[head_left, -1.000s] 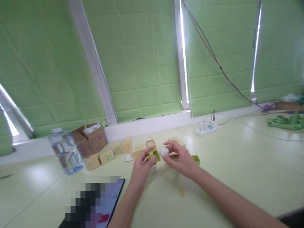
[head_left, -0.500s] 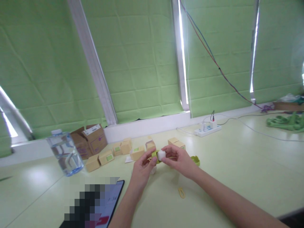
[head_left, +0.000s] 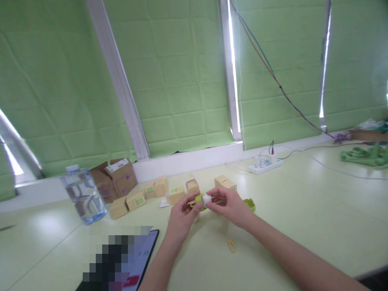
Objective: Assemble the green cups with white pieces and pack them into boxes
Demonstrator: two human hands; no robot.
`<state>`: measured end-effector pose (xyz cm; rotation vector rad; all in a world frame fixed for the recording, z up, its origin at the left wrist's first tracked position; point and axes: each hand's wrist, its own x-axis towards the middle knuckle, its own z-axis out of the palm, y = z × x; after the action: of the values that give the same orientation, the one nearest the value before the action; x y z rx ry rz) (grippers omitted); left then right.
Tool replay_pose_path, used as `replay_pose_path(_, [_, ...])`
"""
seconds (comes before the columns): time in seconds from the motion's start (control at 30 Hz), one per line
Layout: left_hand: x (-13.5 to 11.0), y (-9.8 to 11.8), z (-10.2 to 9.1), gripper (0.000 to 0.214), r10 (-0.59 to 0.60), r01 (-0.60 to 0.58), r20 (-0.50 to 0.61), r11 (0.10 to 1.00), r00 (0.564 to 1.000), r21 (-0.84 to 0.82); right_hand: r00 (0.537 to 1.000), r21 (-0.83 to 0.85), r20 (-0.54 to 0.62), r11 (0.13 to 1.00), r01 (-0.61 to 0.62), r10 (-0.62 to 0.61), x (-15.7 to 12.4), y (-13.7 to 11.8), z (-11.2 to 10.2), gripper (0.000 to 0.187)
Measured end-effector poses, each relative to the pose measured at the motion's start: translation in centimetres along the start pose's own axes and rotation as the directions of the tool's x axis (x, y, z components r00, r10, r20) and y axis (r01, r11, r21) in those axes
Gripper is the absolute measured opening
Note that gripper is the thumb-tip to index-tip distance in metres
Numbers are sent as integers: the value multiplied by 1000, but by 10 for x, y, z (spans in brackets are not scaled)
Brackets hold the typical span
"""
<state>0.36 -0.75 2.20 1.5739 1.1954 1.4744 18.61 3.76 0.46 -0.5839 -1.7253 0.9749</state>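
Just above the table, my left hand (head_left: pixel 182 211) pinches a small yellow-green case (head_left: pixel 199 199) between thumb and fingers. A small white rounded piece (head_left: pixel 206 200), perhaps an earphone case, sits against its right side, and my right hand (head_left: pixel 226 202) grips this white piece with fingertips and thumb. The two pieces touch; how far one sits inside the other I cannot tell. Behind my right wrist lies another yellow-green piece (head_left: pixel 249 204). A yellow loop (head_left: pixel 232 245) rests on the table in front of my right forearm. Something white shows partly below my left fingers.
Several small tan boxes (head_left: pixel 136 201) stand along the back, near a brown carton (head_left: pixel 121 178) and a large water bottle (head_left: pixel 85 196). A tablet-like screen (head_left: pixel 142 258) lies front left. A white power strip (head_left: pixel 266 166) with cables and green items (head_left: pixel 365 155) are toward the right.
My left fingers have shifted slightly on the yellow-green case, which now appears turned a little, with a loop showing at its left. My right hand barely moved.
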Motion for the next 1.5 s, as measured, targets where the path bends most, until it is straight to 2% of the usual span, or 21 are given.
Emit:
replay_pose_path(0.2, [-3, 5, 3, 45, -16, 16, 4, 1000, 1000, -8, 999, -83, -5, 995, 51, -52, 0, -1, 1, 32])
replay_pose_path(0.43, [2, 1, 2, 50, -13, 13, 8, 1000, 1000, 23, 963, -237, -38, 939, 251, -267, 1, -13, 0, 37])
replay_pose_path(0.57, [4, 0, 3, 51, 19, -21, 23, 995, 1000, 95, 947, -314, -26, 902, 298, -322, 1, -16, -4, 33])
replay_pose_path(0.7, [-1, -1, 5, 49, 42, -45, 21, 977, 999, 209, 946, -333, -8, 893, 302, -323, -1, -15, -5, 33])
replay_pose_path(0.9, [-8, 4, 8, 33, 130, -135, 37, 954, 991, 266, 953, -359, 39, 885, 295, -302, -2, -19, -3, 32])
replay_pose_path(1.17, [-9, 5, 13, 32, 194, -196, 48, 878, 980, 437, 959, -366, 30, 889, 274, -283, -1, -20, 1, 30])
replay_pose_path(1.5, [-8, 1, 11, 32, 197, -203, 61, 867, 979, 456, 962, -432, 28, 865, 256, -271, -3, -21, 6, 37])
